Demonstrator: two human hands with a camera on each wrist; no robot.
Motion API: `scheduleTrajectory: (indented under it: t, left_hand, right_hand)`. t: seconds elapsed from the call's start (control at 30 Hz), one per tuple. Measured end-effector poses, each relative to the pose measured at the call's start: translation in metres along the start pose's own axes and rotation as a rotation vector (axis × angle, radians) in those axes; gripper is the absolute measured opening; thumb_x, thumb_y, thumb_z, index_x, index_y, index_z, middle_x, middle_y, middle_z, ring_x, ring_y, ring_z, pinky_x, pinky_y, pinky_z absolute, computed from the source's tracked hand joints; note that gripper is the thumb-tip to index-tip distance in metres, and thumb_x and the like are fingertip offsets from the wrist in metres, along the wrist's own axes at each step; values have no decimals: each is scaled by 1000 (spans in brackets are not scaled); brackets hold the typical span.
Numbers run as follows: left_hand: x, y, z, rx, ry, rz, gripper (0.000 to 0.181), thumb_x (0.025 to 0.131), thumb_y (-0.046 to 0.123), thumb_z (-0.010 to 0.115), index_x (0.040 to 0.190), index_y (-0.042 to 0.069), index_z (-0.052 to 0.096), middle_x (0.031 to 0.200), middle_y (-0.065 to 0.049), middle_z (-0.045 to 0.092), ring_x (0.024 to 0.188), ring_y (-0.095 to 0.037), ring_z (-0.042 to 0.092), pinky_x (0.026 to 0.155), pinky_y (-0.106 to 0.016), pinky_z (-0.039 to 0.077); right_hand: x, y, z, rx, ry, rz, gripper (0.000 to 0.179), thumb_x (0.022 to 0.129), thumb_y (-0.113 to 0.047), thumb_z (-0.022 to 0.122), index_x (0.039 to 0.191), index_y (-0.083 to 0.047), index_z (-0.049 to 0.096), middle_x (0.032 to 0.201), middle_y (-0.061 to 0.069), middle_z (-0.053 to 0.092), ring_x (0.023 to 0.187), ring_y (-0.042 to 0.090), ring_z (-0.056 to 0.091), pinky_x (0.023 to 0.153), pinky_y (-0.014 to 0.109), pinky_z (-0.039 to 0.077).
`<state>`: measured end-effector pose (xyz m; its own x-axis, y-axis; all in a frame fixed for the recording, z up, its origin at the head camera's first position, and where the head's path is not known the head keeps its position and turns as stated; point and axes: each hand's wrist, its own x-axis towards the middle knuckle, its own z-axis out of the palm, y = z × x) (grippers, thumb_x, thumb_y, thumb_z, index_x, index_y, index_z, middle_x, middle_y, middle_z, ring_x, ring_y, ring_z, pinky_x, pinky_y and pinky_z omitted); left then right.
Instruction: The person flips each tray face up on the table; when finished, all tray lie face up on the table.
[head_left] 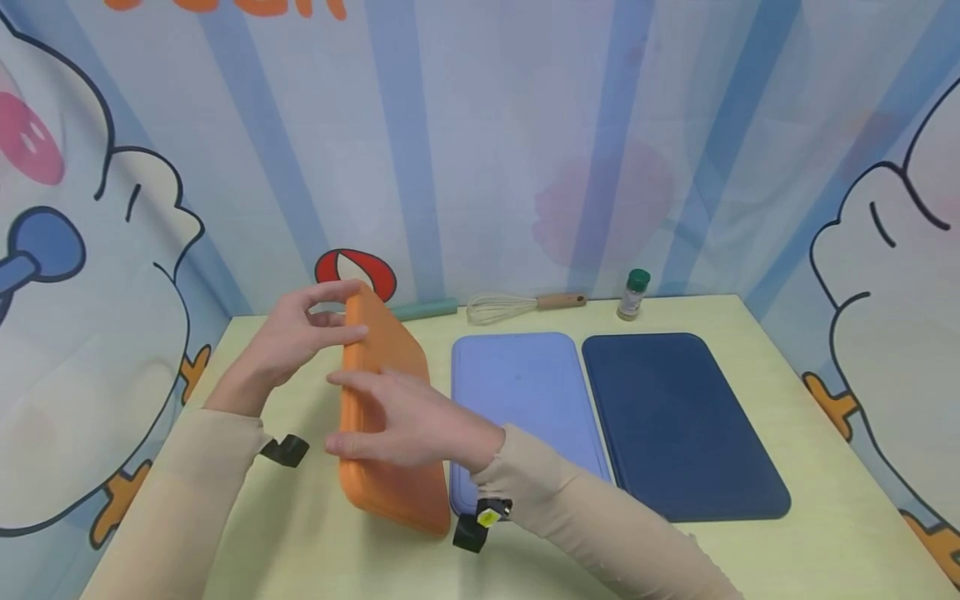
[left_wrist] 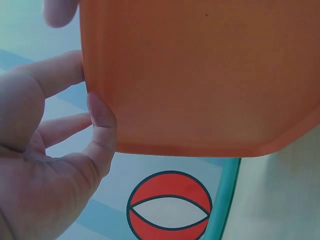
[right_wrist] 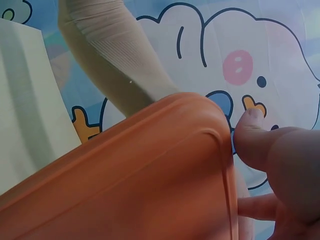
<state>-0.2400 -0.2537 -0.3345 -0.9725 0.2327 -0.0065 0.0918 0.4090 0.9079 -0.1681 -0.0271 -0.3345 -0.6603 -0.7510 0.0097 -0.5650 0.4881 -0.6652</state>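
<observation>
Orange cutting board (head_left: 393, 342) pinched by fingers of left hand (head_left: 292, 333), tilted steeply left of periwinkle board (head_left: 517, 375) on surface (head_left: 825, 517); right hand (head_left: 420, 421) spread wide at its edge. Jar (head_left: 633, 296) label unreadable; orange backdrop lettering (head_left: 258, 7) cut off.

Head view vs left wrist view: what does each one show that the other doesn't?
Head only: the lavender board, the navy board, the whisk and the green-capped jar.

Left wrist only: the broad face of the orange board that is turned away from the head camera.

Both: the orange board itself, the left hand gripping it, part of the teal stick and the red-and-white ball print on the backdrop.
</observation>
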Motion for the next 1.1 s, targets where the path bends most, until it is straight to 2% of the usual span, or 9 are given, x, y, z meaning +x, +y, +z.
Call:
scheduleTrajectory:
  t: [0.17,0.33,0.53,0.83,1.1]
  left_hand:
    - [2,2,3,1,-8,3,70,94,29,83,156,18,53,160,-2,46,130,-34,57,102,-42,53]
    - [3,2,6,3,-9,16,68,94,31,82,155,18,54,160,-3,46,133,-38,52,108,-56,47]
    - [3,-1,9,-4,-13,16,66,96,32,80,155,18,54,163,-3,42,140,-39,47,114,-66,40]
    - [2,-2,12,3,-28,29,67,98,33,77,158,20,50,164,-4,41,146,-37,44,116,-69,35]
    - [4,-3,14,9,-63,55,72,99,35,75,162,23,43,166,1,39,149,-35,40,118,-68,33]
  right_hand:
    - [-2,-3,-4,6,-1,30,73,99,-56,67,159,-21,46,154,0,54,142,17,49,116,37,43]
    - [-3,-4,-6,-6,-3,47,70,99,-53,68,158,-21,47,151,0,57,144,20,48,115,37,43]
    - [-5,-3,-7,4,-7,57,71,99,-50,68,159,-20,45,154,-1,55,144,20,47,116,38,43]
    - [-7,-3,-8,11,4,51,69,99,-45,68,159,-20,45,151,1,57,141,18,49,113,35,45]
    - [-8,-1,-11,-2,17,26,60,99,-40,68,154,-20,52,144,0,62,132,15,54,105,31,48]
